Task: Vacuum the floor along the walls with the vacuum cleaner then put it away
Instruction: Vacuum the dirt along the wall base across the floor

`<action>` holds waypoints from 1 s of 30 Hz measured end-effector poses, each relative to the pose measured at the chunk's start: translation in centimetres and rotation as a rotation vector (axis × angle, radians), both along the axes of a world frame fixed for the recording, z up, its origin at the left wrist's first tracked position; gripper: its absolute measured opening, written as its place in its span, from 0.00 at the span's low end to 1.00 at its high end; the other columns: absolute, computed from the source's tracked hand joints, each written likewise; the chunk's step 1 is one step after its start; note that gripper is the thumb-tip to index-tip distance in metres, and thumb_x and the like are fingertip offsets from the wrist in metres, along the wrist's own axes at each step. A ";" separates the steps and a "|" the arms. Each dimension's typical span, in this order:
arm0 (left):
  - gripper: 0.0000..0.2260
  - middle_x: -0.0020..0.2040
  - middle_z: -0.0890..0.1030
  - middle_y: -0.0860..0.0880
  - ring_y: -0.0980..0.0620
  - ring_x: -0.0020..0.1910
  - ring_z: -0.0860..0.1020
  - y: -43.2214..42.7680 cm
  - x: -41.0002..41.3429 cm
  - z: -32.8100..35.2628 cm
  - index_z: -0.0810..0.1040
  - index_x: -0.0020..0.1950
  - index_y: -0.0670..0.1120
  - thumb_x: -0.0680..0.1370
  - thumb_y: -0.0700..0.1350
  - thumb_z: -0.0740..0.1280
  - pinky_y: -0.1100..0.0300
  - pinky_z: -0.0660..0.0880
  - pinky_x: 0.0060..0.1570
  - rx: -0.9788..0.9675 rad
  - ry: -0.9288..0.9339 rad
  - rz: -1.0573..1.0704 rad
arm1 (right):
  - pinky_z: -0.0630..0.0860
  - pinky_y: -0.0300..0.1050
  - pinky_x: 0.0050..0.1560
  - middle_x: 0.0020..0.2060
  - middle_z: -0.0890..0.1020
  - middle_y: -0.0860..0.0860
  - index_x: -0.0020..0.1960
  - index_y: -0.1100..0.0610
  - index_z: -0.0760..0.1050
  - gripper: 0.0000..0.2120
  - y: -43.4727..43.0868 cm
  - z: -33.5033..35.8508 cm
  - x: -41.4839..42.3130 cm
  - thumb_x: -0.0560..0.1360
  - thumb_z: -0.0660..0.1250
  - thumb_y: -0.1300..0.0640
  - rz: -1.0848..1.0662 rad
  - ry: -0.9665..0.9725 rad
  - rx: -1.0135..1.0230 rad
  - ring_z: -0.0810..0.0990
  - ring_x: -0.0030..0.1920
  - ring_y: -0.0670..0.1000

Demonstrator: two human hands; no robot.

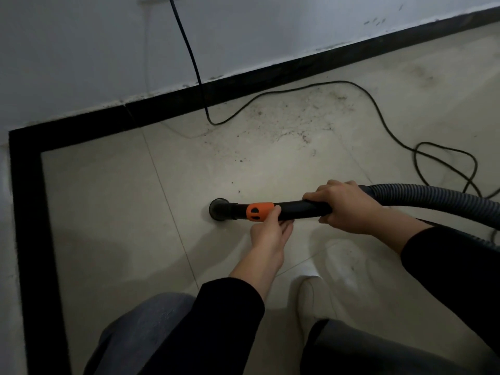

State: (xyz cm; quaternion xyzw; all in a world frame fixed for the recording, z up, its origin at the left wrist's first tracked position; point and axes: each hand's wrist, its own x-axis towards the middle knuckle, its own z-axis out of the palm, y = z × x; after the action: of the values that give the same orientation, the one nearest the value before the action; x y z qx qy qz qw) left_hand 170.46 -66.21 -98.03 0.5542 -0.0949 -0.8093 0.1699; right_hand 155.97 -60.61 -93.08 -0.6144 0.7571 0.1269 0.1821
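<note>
Left fingers (272,214) were curled up from underneath round the black tube (297,208), right at its orange collar (259,211), so the left hand (267,236) was gripping it there. Right fingers (315,196) were wrapped over the top of the same tube further back, with the right hand (346,205) clamped on just where the tube meets the ribbed grey hose (433,198). Both sleeves were black

The tube lay nearly level, pointing left. The round black nozzle (220,209) at its tip was down at the floor (108,212), on a pale tile a bit out from the corner. Couldn't tell if it was pressed flat or only just touching. The hose ran off past the right edge

Beyond the nozzle there was a patch of dark specks (284,123) spread over the tiles toward the black skirting (243,85). That skirting ran along the white wall (81,50) and turned down the left side. A thin black cord (200,82) came down the wall, landed by the skirting, then looped across the floor to the right

Closer in, a white shoe (308,299) sat under the right arm, and grey trousers (140,326) filled the bottom of the shot
</note>
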 end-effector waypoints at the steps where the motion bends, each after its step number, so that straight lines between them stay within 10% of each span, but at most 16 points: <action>1: 0.08 0.50 0.80 0.40 0.46 0.50 0.81 0.3 -0.1 0.1 0.72 0.56 0.38 0.80 0.40 0.66 0.57 0.77 0.56 -0.003 0.000 -0.005 | 0.67 0.50 0.53 0.51 0.78 0.46 0.66 0.44 0.69 0.21 0.2 0.1 -0.2 0.74 0.67 0.55 0.003 0.010 0.005 0.71 0.56 0.51; 30: 0.08 0.53 0.81 0.38 0.48 0.47 0.82 0.0 -2.8 -0.6 0.73 0.56 0.38 0.80 0.41 0.65 0.60 0.78 0.49 -0.092 0.066 -0.140 | 0.60 0.49 0.50 0.51 0.77 0.46 0.65 0.43 0.69 0.21 1.5 -0.6 -2.3 0.74 0.66 0.57 -0.104 0.097 -0.050 0.71 0.57 0.50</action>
State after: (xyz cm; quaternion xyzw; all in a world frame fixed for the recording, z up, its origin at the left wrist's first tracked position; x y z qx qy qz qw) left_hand 167.70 -66.20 -98.65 0.5109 -0.1648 -0.8318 0.1412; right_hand 153.63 -59.09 -93.63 -0.5719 0.7988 0.1280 0.1364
